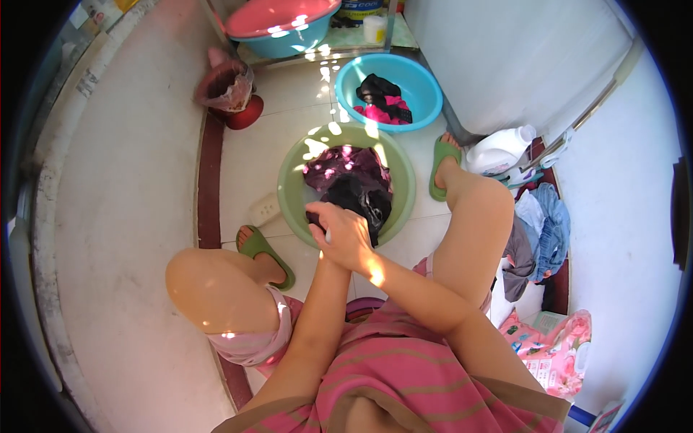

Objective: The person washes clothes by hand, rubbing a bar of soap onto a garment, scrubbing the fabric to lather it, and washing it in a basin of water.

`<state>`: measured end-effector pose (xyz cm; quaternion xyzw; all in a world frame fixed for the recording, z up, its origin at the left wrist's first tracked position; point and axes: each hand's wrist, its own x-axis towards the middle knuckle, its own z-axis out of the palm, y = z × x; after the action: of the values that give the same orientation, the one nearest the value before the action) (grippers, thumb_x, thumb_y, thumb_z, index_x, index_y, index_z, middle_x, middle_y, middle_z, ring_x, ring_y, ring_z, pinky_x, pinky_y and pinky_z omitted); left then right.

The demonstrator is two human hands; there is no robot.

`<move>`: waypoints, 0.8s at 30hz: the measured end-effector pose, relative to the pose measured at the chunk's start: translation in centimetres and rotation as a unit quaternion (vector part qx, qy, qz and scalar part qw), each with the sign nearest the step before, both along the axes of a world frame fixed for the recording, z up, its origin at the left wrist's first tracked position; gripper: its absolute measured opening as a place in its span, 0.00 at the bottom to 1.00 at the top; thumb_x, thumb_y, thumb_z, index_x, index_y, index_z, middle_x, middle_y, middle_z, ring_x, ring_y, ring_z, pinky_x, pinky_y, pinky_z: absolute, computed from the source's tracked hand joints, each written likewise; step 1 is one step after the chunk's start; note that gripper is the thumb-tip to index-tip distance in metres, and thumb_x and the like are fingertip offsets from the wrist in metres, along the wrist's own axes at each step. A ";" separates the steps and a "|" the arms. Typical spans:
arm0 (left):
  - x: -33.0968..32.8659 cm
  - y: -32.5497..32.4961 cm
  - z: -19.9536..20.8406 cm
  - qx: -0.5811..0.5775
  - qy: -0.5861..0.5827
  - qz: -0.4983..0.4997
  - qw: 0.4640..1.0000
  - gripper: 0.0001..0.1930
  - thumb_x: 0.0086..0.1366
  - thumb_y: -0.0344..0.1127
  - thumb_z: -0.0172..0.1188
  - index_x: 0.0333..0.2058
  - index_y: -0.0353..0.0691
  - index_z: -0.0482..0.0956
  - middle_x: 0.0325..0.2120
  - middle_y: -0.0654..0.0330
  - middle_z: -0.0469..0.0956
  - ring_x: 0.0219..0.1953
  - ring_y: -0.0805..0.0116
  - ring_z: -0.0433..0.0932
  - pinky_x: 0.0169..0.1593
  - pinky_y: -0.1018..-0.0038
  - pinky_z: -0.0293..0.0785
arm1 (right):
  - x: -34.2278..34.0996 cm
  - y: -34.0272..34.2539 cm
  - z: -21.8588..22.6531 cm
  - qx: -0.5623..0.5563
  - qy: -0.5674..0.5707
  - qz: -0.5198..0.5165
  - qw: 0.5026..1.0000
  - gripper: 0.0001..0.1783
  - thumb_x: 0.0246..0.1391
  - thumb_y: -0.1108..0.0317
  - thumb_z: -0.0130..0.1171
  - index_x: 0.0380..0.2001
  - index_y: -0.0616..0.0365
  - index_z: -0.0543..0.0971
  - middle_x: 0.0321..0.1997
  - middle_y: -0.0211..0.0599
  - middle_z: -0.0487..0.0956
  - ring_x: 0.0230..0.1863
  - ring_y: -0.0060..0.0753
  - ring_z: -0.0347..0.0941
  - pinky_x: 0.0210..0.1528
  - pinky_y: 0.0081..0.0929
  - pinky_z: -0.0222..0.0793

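Head view: two hands crossed over dark laundry in a green basin

A light green, round plastic basin (408,182) occupies the centre of the frame. It contains a dark purple cloth garment (343,163) in its upper part and a glossy black cloth garment (359,193) lower down, nearer the hands.

Step in hand: the arrangement suggests hand laundering, with the black garment as the piece being worked, though the exact action cannot be judged. Any further working of the cloth would call for the hands to part and take a clear hold of it.

Pose: the left forearm (317,325) rises almost straight from the bottom centre of the frame; the right forearm (433,307) slants in from the lower right. They meet at the basin's lower rim. The right hand (348,232) lies uppermost, back upward, its fingers curled toward the left of the frame. The left hand (325,247) is largely hidden beneath it.

Grip: the right fingers are bent rather than spread; whether they clasp the other hand or pinch cloth cannot be told, nor can the left hand's grip.

Above, toward the upper right, a bright blue, round plastic basin (432,94) holds black and pink clothing (380,113).
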<state>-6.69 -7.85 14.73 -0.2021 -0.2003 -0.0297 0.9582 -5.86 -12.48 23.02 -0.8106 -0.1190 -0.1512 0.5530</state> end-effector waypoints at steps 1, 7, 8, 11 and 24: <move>-0.3 1.2 -0.2 0.155 0.100 -0.016 0.983 0.15 0.67 0.48 0.48 0.43 0.45 0.73 0.34 0.69 0.74 0.40 0.72 0.73 0.44 0.76 0.69 | -0.2 0.7 0.4 -0.014 -0.026 0.012 0.999 0.15 0.48 0.69 0.57 0.42 0.51 0.75 0.32 0.42 0.78 0.33 0.46 0.75 0.35 0.39 0.69; 1.5 -0.6 4.8 0.555 0.403 -0.047 0.726 0.20 0.67 0.49 0.49 0.46 0.38 0.74 0.41 0.61 0.78 0.39 0.69 0.78 0.43 0.72 0.74 | 6.9 -3.9 -4.2 0.084 0.194 -0.111 0.971 0.19 0.50 0.68 0.58 0.46 0.59 0.69 0.23 0.34 0.70 0.26 0.33 0.69 0.31 0.32 0.65; 1.6 -0.4 4.8 0.542 0.414 -0.030 0.730 0.21 0.67 0.50 0.49 0.46 0.38 0.74 0.39 0.60 0.78 0.38 0.70 0.77 0.42 0.72 0.74 | 6.3 -3.3 -3.9 0.096 0.206 -0.109 0.968 0.21 0.49 0.66 0.60 0.46 0.60 0.69 0.28 0.36 0.71 0.30 0.32 0.69 0.33 0.32 0.65; 2.3 -0.9 3.6 0.496 0.472 0.044 0.727 0.22 0.68 0.53 0.47 0.41 0.37 0.73 0.34 0.59 0.77 0.36 0.66 0.77 0.41 0.71 0.73 | 3.8 -1.0 -6.2 0.240 0.321 -0.182 0.898 0.30 0.46 0.63 0.65 0.49 0.65 0.65 0.44 0.42 0.69 0.40 0.30 0.68 0.41 0.25 0.67; 1.2 -0.5 5.8 0.467 0.478 0.015 0.743 0.21 0.67 0.50 0.47 0.51 0.42 0.70 0.43 0.62 0.76 0.42 0.69 0.75 0.43 0.69 0.73 | 3.1 -1.4 -1.8 -0.028 0.211 -0.059 0.975 0.25 0.54 0.60 0.53 0.54 0.59 0.67 0.46 0.51 0.76 0.47 0.48 0.72 0.52 0.38 0.65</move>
<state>-5.48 -8.32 20.51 0.2866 0.3201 -0.0043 0.9030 -2.76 -13.88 21.25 -0.8453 0.0445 -0.0057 0.5324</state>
